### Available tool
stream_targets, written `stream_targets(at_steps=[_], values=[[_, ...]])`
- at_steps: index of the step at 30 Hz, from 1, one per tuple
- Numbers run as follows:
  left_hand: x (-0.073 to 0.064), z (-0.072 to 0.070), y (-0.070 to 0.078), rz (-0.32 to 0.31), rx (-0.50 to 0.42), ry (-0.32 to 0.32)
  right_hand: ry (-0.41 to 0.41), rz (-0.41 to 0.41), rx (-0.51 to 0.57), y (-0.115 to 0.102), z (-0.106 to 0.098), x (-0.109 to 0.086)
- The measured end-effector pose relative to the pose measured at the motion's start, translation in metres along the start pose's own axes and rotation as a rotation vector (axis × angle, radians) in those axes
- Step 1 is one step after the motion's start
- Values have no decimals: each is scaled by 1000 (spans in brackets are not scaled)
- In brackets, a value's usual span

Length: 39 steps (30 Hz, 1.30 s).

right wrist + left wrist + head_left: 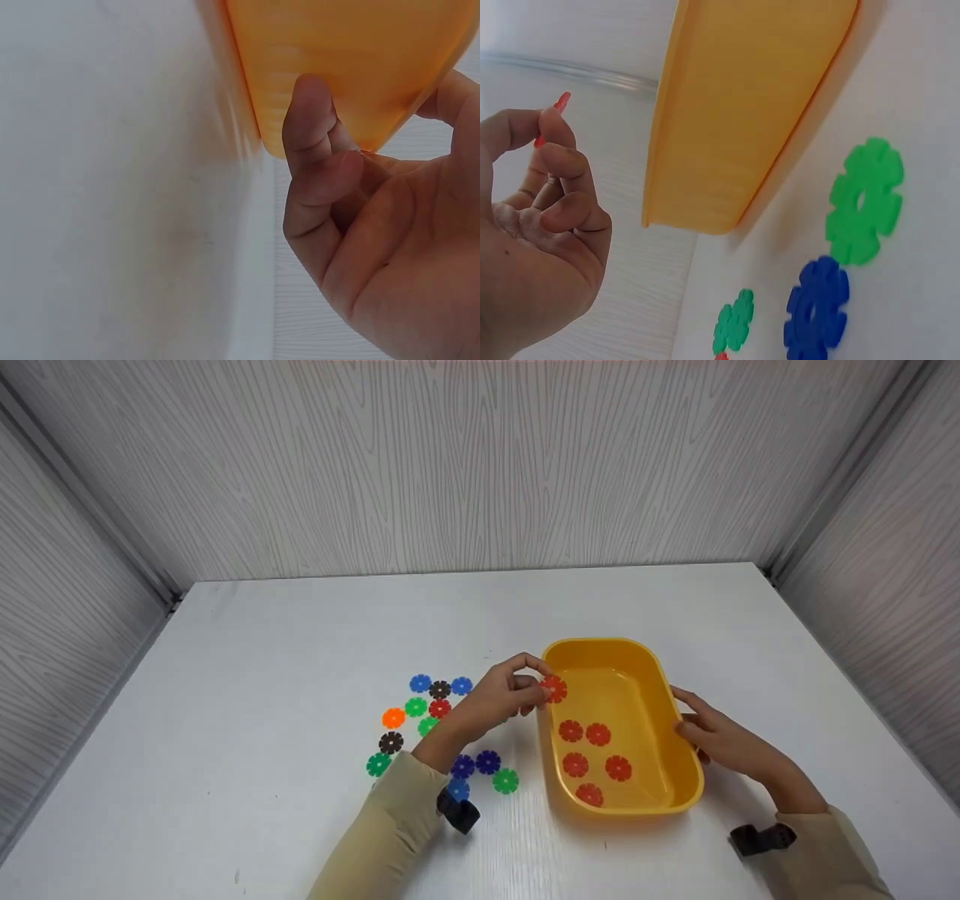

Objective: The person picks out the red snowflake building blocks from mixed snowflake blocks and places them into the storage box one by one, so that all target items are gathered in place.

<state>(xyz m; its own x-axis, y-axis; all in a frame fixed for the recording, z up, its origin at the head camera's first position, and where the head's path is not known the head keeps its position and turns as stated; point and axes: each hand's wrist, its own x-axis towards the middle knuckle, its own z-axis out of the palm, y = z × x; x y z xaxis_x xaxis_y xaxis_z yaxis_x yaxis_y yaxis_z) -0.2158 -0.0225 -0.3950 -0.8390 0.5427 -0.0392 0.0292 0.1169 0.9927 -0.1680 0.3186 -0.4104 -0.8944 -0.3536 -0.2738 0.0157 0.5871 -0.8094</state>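
Between thumb and index finger, my left hand (pixel 499 697) pinches a red notched plastic disc (pixel 555 688) over the left rim of a yellow bin (pixel 660 780). In the left wrist view the disc (pixel 564 101) is seen almost edge-on above the left hand (pixel 544 232). My right hand (pixel 724 739) holds the bin's right side. The right wrist view shows curled fingers of the right hand (pixel 390 240) against the bin's outer wall (pixel 360 45). Several red discs (pixel 598 734) lie flat inside the bin, in its left and near part.
Left of the bin, discs lie scattered on the white table (pixel 262 697): blue (pixel 421 683), dark brown (pixel 391 742), orange (pixel 394 718), green (pixel 505 781), dark blue (pixel 488 762) and a red one (pixel 439 709). The left forearm covers part of them. Wood-grain panels (pixel 480 472) surround the table.
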Motion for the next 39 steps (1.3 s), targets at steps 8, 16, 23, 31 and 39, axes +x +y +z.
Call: stream_targets(at_steps=[8, 16, 23, 31, 39], values=[[9, 20, 5, -18, -9, -18, -4, -6, 4, 3, 1, 2], [16, 36, 15, 11, -1, -47, 5, 10, 9, 2, 0, 0], [20, 51, 28, 77, -42, -69, 10, 38, -6, 1, 2, 0], [25, 64, 34, 118, -21, -104, 7, 30, -12, 1, -1, 0], [25, 58, 30, 78, 63, -80, 1, 11, -10, 1, -1, 1]])
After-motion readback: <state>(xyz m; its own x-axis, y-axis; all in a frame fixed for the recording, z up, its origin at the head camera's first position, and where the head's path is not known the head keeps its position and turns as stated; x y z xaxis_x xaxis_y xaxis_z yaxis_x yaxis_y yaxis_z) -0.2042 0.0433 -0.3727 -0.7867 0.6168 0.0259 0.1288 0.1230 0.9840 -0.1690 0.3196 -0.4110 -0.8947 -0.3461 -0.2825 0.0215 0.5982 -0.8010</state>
